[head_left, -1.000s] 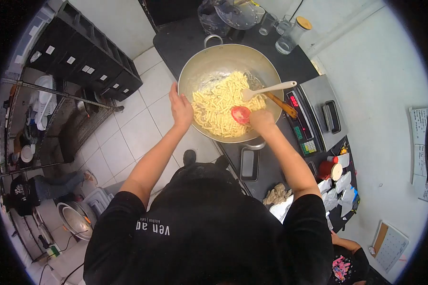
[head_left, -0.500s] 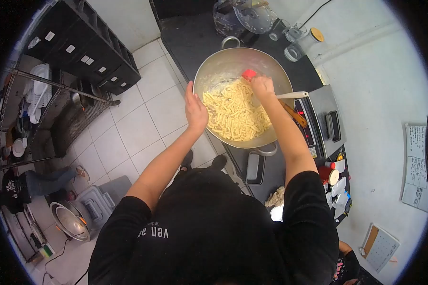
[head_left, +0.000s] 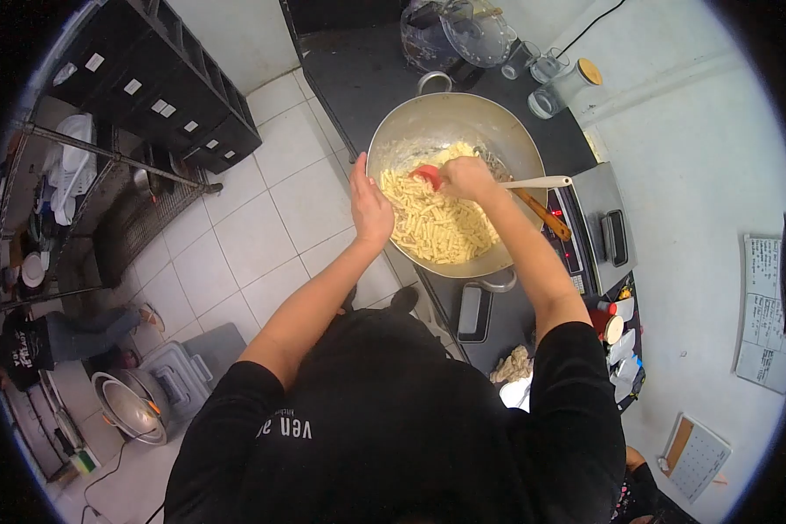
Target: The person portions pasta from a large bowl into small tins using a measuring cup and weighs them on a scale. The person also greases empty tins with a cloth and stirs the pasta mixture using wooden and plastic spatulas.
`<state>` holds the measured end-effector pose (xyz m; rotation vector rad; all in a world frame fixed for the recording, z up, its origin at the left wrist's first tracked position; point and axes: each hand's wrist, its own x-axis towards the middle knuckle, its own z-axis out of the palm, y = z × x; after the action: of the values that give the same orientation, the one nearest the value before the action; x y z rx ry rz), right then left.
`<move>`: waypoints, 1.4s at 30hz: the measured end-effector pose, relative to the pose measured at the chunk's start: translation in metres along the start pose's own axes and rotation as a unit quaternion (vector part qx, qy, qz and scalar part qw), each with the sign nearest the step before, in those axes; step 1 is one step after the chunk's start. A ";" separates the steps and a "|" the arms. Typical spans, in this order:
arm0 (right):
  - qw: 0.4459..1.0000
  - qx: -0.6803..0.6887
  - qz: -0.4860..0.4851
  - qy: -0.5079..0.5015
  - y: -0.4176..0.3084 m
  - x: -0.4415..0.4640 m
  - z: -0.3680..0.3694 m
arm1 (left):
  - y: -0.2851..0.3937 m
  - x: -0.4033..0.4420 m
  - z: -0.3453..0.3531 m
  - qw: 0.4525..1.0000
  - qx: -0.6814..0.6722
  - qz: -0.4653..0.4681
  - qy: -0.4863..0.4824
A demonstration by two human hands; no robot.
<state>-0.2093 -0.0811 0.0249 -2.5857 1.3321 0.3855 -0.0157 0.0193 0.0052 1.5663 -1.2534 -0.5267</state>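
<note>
A wide metal pot point(head_left: 498, 122) stands on the dark counter, holding pale yellow short pasta point(head_left: 445, 229). My left hand point(head_left: 372, 205) lies against the pot's left side at the rim, its fingers stretched out flat. Inside the pot, my right hand point(head_left: 468, 179) is closed around a red scoop point(head_left: 426, 175), which dips into the pasta; its handle is hidden by my fingers. A white-handled utensil point(head_left: 540, 182) and a wooden utensil point(head_left: 546, 217) lean over the right rim, their lower ends partly hidden behind my right forearm and in the pasta.
Right of the pot sits a digital scale point(head_left: 575, 244) with red digits. A loaf pan point(head_left: 473, 313) lies near the counter's front. Glasses point(head_left: 520, 59) and a jar with a wooden lid point(head_left: 563, 90) stand at the back. Another person point(head_left: 70, 341) is at far left.
My right hand has moved left and toward me with the red scoop, from the pot's far side into the pasta. My left hand stays at the rim. The view has shifted slightly.
</note>
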 end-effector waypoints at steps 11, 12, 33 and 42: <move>0.994 0.032 0.098 0.031 -0.010 -0.025 0.025 | 0.001 0.000 0.001 1.000 -0.003 -0.006 0.004; 0.993 0.050 0.093 0.047 -0.012 -0.025 0.023 | 0.001 0.000 0.001 1.000 -0.004 -0.004 0.003; 0.824 0.559 0.091 -0.006 -0.006 -0.012 0.059 | 0.000 -0.001 0.000 1.000 0.019 -0.001 -0.009; 0.801 0.590 0.097 0.036 0.014 -0.059 0.021 | 0.002 0.000 -0.001 1.000 -0.008 -0.015 -0.026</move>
<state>-0.2569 -0.0377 0.0237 -1.4116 1.2372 -0.4299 -0.0152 0.0197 0.0075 1.5688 -1.2627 -0.5995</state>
